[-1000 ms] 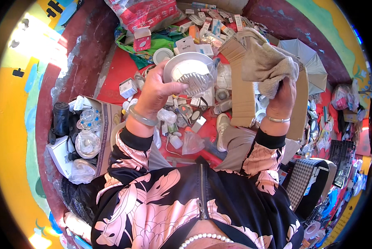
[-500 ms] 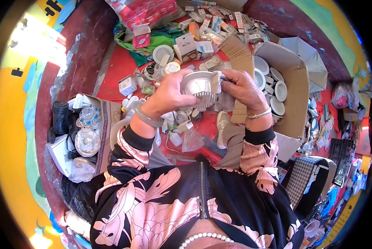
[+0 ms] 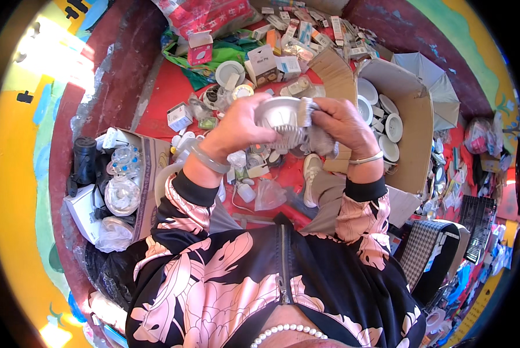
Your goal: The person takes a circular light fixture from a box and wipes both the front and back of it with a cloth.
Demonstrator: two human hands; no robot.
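My left hand (image 3: 242,124) is closed round a white finned downlight (image 3: 277,119), thumb along its near side and fingers behind. A greyish cloth (image 3: 318,139) is pinched in my right hand (image 3: 344,124) and pressed against the right rim of the downlight. Part of the cloth hangs below my right fingers. Both hands are raised in front of me, above a red ground sheet strewn with lamp parts. The far side of the downlight and the tips of my left fingers are hidden.
An open cardboard box (image 3: 408,148) of white round lights stands at the right. A second box (image 3: 150,174) with bagged items is at the left. Small cartons (image 3: 263,64) and a round white fitting (image 3: 229,74) lie beyond my hands. A grey umbrella (image 3: 428,81) leans behind the right box.
The cloth has shifted a little on the downlight's right rim and more of it hangs below my right hand. My left hand keeps its hold.
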